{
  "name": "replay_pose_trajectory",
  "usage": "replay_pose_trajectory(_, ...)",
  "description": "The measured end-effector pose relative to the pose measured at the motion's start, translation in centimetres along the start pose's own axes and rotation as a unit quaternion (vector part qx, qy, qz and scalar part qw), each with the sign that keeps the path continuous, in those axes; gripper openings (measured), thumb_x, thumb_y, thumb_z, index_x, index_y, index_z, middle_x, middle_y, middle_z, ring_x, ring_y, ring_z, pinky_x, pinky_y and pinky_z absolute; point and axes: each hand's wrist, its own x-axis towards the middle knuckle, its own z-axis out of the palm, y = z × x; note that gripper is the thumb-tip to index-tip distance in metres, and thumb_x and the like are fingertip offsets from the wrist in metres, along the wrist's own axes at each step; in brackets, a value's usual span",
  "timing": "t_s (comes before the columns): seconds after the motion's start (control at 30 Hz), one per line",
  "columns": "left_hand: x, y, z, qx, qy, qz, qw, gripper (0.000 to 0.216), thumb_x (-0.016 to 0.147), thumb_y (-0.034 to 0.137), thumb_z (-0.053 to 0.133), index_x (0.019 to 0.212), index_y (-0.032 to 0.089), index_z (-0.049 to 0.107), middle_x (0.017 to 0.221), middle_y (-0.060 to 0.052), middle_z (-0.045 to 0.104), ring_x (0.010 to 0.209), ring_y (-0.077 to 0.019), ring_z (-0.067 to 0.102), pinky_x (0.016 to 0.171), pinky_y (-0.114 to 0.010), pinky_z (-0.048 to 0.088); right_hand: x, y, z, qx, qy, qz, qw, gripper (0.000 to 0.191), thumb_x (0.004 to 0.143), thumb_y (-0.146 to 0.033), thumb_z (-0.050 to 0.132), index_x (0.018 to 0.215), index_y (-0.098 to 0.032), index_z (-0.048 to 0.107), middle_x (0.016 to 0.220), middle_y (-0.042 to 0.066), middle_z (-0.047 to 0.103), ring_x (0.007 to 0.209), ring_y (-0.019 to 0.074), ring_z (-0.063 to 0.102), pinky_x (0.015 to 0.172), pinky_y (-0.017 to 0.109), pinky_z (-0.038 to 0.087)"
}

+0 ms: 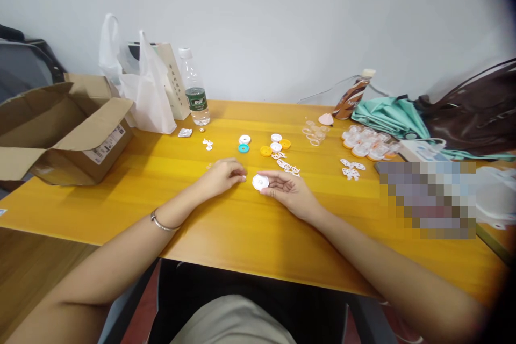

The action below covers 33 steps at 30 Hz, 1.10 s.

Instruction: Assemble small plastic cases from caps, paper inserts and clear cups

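My right hand [291, 192] grips a white round plastic disc [260, 182] with a scalloped edge and a small raised centre, by its right side. To the left, my left hand [223, 176] is closed above the table, thumb and fingers pinched together near the disc but apart from it. Whatever those fingertips hold, if anything, is too small to make out. Behind the hands lie a teal ring [243, 148], a white ring [244, 140], yellow rings [265, 151] and white discs [276, 147]. White cut-out pieces [285, 164] lie just beyond my right hand, and small white parts [208, 144] beyond my left.
An open cardboard box [100, 142], white plastic bag [149, 97] and water bottle [197, 91] stand left. At right are clear rings [315, 133], orange-and-clear round cases [368, 142], more white cut-outs [351, 167], a brown bottle [351, 98], teal cloth [389, 115] and brown bag [455, 113].
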Motion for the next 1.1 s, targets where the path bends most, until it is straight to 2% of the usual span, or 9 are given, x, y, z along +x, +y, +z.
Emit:
replay_pose_trajectory(0.1, 0.09, 0.29, 0.07, 0.036, -0.005, 0.003, 0.999, 0.011, 0.080, 0.016, 0.053, 0.081, 0.015, 0.064, 0.080, -0.004, 0.062, 0.075, -0.0138, 0.057, 0.072, -0.025, 0.045, 0.02, 0.04, 0.06, 0.002, -0.005, 0.001, 1.000, 0.037, 0.062, -0.023, 0.070, 0.099, -0.021, 0.064, 0.084, 0.001, 0.067, 0.076, 0.0122, 0.060, 0.084, 0.033, 0.047)
replay_pose_trajectory(0.27, -0.14, 0.39, -0.10, 0.149, -0.027, 0.073, 0.986, 0.022, 0.087, 0.020, 0.042, 0.088, 0.015, 0.064, 0.084, -0.007, 0.060, 0.079, -0.0163, 0.056, 0.073, -0.027, 0.044, -0.06, 0.22, 0.08, 0.006, -0.005, 0.006, 1.000, 0.038, 0.063, -0.023, 0.070, 0.100, -0.021, 0.064, 0.086, 0.001, 0.067, 0.077, 0.0120, 0.060, 0.085, 0.033, 0.047)
replay_pose_trajectory(0.37, -0.22, 0.13, -0.26, 0.159, -0.039, 0.096, 0.982, 0.024, 0.088, 0.021, 0.040, 0.090, 0.015, 0.064, 0.085, -0.008, 0.060, 0.078, -0.0164, 0.056, 0.072, -0.027, 0.044, -0.10, 0.33, 0.07, 0.006, -0.009, 0.005, 1.000, 0.039, 0.063, -0.024, 0.070, 0.101, -0.021, 0.064, 0.087, 0.002, 0.067, 0.078, 0.0128, 0.061, 0.085, 0.033, 0.047)
replay_pose_trajectory(0.43, -0.14, -0.12, -0.30, 0.125, -0.038, 0.092, 0.987, 0.021, 0.087, 0.020, 0.043, 0.088, 0.016, 0.064, 0.085, -0.007, 0.060, 0.078, -0.0157, 0.056, 0.073, -0.027, 0.044, -0.10, 0.35, 0.08, 0.005, -0.014, 0.007, 1.000, 0.040, 0.063, -0.024, 0.071, 0.102, -0.020, 0.064, 0.088, 0.002, 0.067, 0.078, 0.0131, 0.061, 0.084, 0.033, 0.048)
replay_pose_trajectory(0.6, 0.25, -0.49, -0.20, 0.047, -0.026, 0.027, 0.998, 0.011, 0.081, 0.016, 0.051, 0.081, 0.016, 0.062, 0.080, -0.003, 0.061, 0.074, -0.0136, 0.056, 0.071, -0.025, 0.044, -0.11, 0.28, 0.10, -0.007, -0.016, 0.010, 1.000, 0.039, 0.064, -0.025, 0.070, 0.102, -0.021, 0.064, 0.085, 0.002, 0.067, 0.076, 0.0125, 0.061, 0.083, 0.033, 0.048)
replay_pose_trajectory(0.9, 0.07, 0.19, -0.45, 0.180, -0.057, 0.068, 0.980, 0.016, 0.083, 0.020, 0.046, 0.083, 0.015, 0.062, 0.080, -0.006, 0.059, 0.070, -0.0147, 0.056, 0.064, -0.024, 0.043, -0.03, 0.41, 0.16, 0.002, -0.024, 0.018, 1.000, 0.038, 0.063, -0.022, 0.070, 0.102, -0.021, 0.064, 0.088, 0.002, 0.068, 0.077, 0.0122, 0.061, 0.083, 0.032, 0.047)
replay_pose_trajectory(1.03, -0.10, 0.17, 0.09, 0.241, -0.039, 0.075, 0.967, 0.018, 0.084, 0.019, 0.043, 0.079, 0.013, 0.060, 0.076, -0.007, 0.058, 0.068, -0.0152, 0.055, 0.060, -0.024, 0.043, -0.15, 0.10, 0.23, 0.004, -0.024, 0.018, 1.000, 0.038, 0.064, -0.021, 0.069, 0.101, -0.020, 0.064, 0.086, 0.001, 0.068, 0.078, 0.0120, 0.062, 0.083, 0.031, 0.047)
replay_pose_trajectory(1.1, -0.26, 0.11, 0.28, 0.231, -0.017, 0.088, 0.969, 0.016, 0.084, 0.018, 0.044, 0.080, 0.013, 0.059, 0.075, -0.006, 0.059, 0.069, -0.0147, 0.056, 0.061, -0.024, 0.043, -0.28, -0.10, 0.28, 0.004, -0.020, 0.022, 1.000, 0.038, 0.064, -0.021, 0.069, 0.101, -0.020, 0.064, 0.085, 0.001, 0.067, 0.076, 0.0113, 0.062, 0.082, 0.030, 0.048)
